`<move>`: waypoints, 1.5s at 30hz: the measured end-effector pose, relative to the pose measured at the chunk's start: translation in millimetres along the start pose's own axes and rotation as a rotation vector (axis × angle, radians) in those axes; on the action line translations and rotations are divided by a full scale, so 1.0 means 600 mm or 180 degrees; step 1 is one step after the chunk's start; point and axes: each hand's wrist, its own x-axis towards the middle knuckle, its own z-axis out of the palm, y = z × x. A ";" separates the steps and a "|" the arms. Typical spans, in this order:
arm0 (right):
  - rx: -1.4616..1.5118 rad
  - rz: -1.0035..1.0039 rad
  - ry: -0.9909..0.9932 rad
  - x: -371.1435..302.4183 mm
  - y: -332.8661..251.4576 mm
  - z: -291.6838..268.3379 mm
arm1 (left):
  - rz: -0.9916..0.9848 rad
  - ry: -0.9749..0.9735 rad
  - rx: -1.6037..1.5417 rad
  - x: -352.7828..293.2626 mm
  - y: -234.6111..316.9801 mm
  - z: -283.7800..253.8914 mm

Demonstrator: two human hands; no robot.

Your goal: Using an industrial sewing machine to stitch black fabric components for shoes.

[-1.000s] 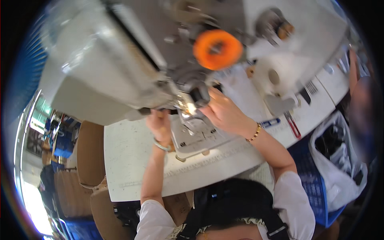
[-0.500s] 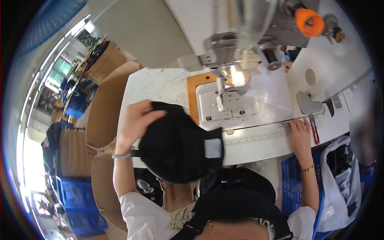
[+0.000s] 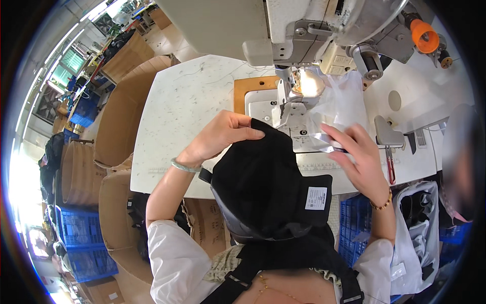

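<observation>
My left hand pinches the top edge of a black sewn fabric piece between thumb and fingers. This piece has a rounded body, a short strap end by my left wrist, and a flap at its right bearing a white label. It hangs in front of the sewing machine's needle area, over the table's near edge. To the right, my right hand is closed on small shiny metal thread snips, partly hidden by the fingers. The snips are apart from the fabric.
The machine head overhangs the white table. A red-handled tool lies at the table's right. Cardboard boxes stand left; a blue crate and a white plastic bag are at the lower right.
My left hand has moved right with the black piece. My right hand has lifted off the table and moved left, with the snips now showing in it. My view has shifted slightly.
</observation>
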 end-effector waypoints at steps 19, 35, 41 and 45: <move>-0.0993 -0.1060 0.0356 0.074 -0.013 0.068 | 0.0046 0.0206 0.0190 -0.005 -0.007 0.002; 0.3054 0.1037 -0.1752 0.084 -0.071 0.090 | -0.0225 0.0243 -0.1226 -0.019 -0.026 -0.011; 0.1308 -0.0071 -0.0953 0.088 -0.063 0.130 | -0.0552 -0.0042 0.1015 -0.090 0.006 -0.058; 0.0295 -0.0589 -0.0537 0.084 -0.063 0.147 | -0.0190 0.0287 0.0762 -0.097 -0.007 -0.052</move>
